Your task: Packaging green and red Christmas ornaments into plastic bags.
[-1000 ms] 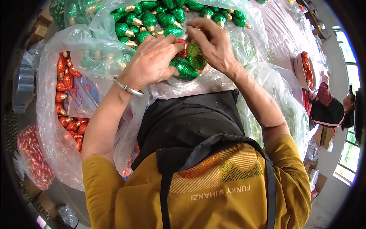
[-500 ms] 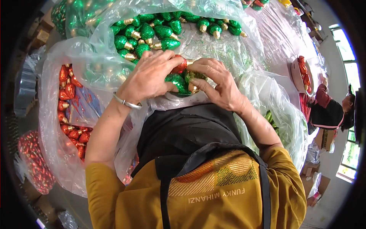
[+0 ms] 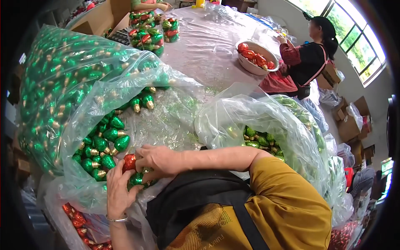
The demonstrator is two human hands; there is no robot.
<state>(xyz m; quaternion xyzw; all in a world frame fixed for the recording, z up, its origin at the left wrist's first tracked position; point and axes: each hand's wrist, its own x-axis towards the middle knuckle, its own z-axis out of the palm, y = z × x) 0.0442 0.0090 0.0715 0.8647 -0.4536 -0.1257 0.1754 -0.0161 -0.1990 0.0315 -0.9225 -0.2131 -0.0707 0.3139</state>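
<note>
In front of my lap, both hands close around a small cluster of glittery bulb-shaped ornaments. My left hand (image 3: 118,189) curls along its left side, thumb and fingertips against the bulbs. From the right, my right hand (image 3: 160,161) bends its fingers over the top; what lies under the palm is hidden. A red bulb ornament (image 3: 129,162) shows between the hands, above a green bulb ornament (image 3: 136,179). Whether a container holds the cluster I cannot tell. Just beyond my left hand, loose green bulbs (image 3: 100,143) with gold caps spill from an open clear bag (image 3: 73,133).
A big bag of green bulbs (image 3: 62,79) stands at left, red bulbs (image 3: 77,218) below it. An open bag (image 3: 221,116) at right holds lighter green bulbs. Filled clear tubs (image 3: 171,31) and a white basin (image 3: 250,68) of red bulbs stand farther off. Two other people are at the table.
My view has swung up and to the right, bringing in the far table, the tubs and the co-worker. Both hands stay on the cluster, which now sits lower left in view.
</note>
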